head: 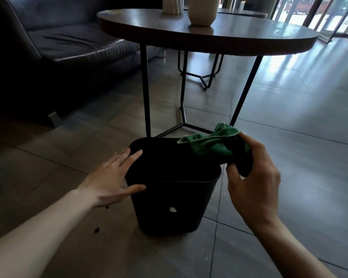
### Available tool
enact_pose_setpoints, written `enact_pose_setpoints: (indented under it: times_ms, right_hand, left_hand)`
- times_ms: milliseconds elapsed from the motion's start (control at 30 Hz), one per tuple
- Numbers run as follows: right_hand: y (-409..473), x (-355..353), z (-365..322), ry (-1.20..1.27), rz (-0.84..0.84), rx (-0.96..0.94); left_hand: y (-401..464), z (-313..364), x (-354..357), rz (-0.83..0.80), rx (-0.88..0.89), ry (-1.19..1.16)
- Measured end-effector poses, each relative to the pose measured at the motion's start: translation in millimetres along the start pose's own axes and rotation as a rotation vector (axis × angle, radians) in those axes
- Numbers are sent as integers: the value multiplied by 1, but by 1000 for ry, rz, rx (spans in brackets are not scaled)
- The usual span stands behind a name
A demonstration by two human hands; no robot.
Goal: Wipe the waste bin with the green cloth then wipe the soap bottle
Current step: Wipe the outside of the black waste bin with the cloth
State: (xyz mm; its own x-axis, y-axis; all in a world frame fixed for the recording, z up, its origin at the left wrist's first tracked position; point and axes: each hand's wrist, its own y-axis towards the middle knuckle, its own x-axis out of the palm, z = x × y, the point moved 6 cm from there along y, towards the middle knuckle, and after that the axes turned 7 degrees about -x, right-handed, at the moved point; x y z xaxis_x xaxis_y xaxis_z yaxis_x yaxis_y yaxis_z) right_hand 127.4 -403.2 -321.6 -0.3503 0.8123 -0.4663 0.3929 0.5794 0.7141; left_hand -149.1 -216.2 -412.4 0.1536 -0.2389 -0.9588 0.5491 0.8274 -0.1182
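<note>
A black waste bin [169, 205] stands upright on the tiled floor in front of me, with a small white mark on its near wall. My left hand [111, 177] is spread flat against the bin's left rim, fingers apart. My right hand [253, 177] hovers over the bin's right rim and grips a bunched green cloth [215, 144], which hangs above the rim's far right corner. No soap bottle can be made out in view.
A round wooden table [249, 44] on thin black legs stands just behind the bin, carrying two pale vases [203, 11]. A dark leather sofa [54, 43] fills the left. Small dark crumbs [96, 229] lie on the floor by my left forearm.
</note>
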Motion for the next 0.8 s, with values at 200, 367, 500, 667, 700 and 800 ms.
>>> enact_pose_setpoints:
  times_ms: [200,367,500,667,700,800]
  right_hand:
    - [-30,14,-13,-3,-34,-94]
    - [-75,53,-4,-26,-145,-85]
    - [-88,90,-11,-193,-243,-154]
    - [-97,135,-15,-358,-358,-230]
    - [-104,142,-11,-377,-388,-223]
    - [-134,156,4,-404,-522,-174]
  left_hand:
    - [31,-5,-5,-38,-32,-90]
    - [52,-9,-7,-69,-109,-125]
    - [58,-10,-7,-57,-135,-161]
    - [55,-13,-7,-18,-108,-186]
    - [54,-13,-7,-9,-93,-196]
    - [51,-9,-6,-9,-38,-216]
